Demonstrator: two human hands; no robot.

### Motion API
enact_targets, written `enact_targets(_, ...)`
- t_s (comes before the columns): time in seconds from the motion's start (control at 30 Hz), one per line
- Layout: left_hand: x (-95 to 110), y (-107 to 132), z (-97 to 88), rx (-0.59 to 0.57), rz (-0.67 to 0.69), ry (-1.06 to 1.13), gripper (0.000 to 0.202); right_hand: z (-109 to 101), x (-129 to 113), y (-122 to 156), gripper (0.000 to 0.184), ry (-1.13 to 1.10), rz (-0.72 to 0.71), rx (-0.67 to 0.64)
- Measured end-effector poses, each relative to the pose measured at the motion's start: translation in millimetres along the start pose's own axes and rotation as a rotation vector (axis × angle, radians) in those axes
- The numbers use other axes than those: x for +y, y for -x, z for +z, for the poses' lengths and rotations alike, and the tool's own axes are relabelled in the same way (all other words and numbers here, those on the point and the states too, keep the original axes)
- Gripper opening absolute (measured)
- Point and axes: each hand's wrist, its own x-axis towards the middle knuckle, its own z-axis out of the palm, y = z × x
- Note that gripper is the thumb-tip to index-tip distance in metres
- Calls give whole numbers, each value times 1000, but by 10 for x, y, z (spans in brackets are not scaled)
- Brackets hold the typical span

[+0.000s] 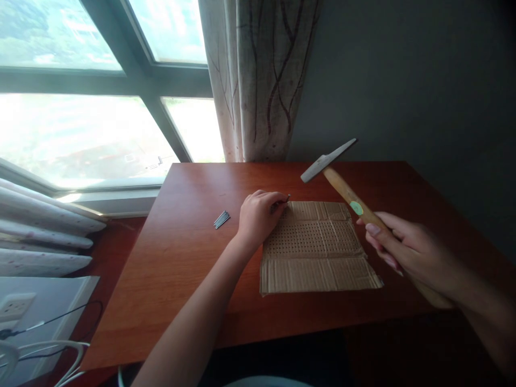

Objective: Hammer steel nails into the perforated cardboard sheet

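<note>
My right hand (397,244) is wrapped round the wooden handle of a hammer (342,185). Its metal head is raised above the table, up and to the right of my other hand. At the far left corner of a flat cardboard sheet (318,274), my left hand (262,212) pinches a nail (288,198), whose top pokes out above the fingertips; its lower part is hidden. Rows of small holes cover the middle band of the cardboard. A small bundle of nails (221,220) lies on the tabletop to the left of my left hand.
The reddish-brown wooden table (177,279) stands against a window (80,140) and a patterned curtain (266,75). A dark wall (403,80) rises behind and to the right. On the lower left are a wall socket (16,307) and white cables (70,349).
</note>
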Motion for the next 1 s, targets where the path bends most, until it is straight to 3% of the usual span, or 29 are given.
enact_targets(0.17, 7, -5, -5, -2, 7, 18, 9, -32, -253, 104, 34, 167, -138, -1)
enact_targets(0.3, 15, -5, -8, -2, 0, 17, 9, -3, -309, 132, 29, 238, -229, 32)
enact_targets(0.87, 5, 0, -8, -4, 5, -5, 9, 89, -300, 124, 31, 280, -230, -19)
enact_targets(1.0, -4, 0, -3, -1, 8, 11, 9, 96, -301, 138, 31, 274, -233, 39)
